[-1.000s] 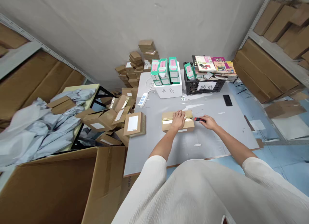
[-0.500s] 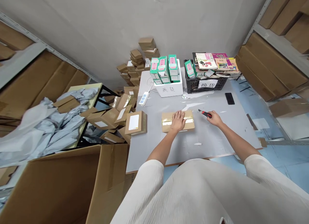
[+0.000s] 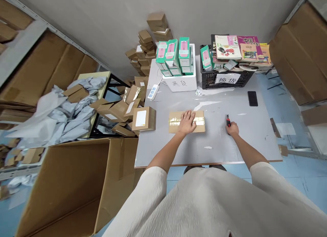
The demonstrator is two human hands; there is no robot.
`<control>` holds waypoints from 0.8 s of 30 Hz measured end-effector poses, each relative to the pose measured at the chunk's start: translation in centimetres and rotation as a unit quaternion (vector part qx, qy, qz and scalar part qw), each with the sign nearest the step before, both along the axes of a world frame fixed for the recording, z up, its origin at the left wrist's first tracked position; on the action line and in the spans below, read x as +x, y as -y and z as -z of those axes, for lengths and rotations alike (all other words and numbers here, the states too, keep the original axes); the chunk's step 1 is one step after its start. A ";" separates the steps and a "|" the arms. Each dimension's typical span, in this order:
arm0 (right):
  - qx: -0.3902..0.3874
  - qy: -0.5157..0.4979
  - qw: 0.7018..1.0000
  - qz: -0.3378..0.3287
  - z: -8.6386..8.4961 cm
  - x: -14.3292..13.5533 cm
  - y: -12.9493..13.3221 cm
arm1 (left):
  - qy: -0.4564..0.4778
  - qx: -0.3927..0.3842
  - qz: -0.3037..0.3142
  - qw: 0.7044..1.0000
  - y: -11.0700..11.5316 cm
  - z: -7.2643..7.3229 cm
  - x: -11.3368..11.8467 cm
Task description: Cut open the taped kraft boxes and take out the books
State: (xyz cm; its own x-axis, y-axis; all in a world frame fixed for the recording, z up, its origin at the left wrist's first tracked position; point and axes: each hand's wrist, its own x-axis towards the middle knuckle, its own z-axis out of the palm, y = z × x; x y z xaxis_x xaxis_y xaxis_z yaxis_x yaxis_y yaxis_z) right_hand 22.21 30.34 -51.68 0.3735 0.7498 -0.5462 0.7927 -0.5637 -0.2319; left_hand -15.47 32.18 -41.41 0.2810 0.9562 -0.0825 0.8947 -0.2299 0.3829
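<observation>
A flat cardboard box [image 3: 174,127] with shiny tape along its top lies on the grey table [image 3: 163,152]. My left hand [image 3: 187,122] rests on top of it, fingers spread and holding nothing. To the right, my right hand [image 3: 232,128] is wrapped round a red and black box cutter [image 3: 228,120], whose tip points away from me. The cutter is apart from the box. A smaller carton [image 3: 144,119] with a white label stands at the table's left edge.
Behind are a white bin [image 3: 180,83] of green-and-pink boxes, a black crate [image 3: 208,79] of books and a power strip [image 3: 153,92]. A phone [image 3: 252,98] lies at the right. A large open carton [image 3: 121,175] and piled cartons [image 3: 116,111] are on the left.
My right hand has moved right, away from the box, and the cutter has turned from pointing left to pointing forward. My left hand stays on the box. The camera view has shifted.
</observation>
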 end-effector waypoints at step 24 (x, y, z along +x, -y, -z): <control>0.235 -0.260 0.903 -0.248 -8.3 -15.4 -5.4 | 0.048 0.011 -0.133 0.990 2.4 -1.0 -4.0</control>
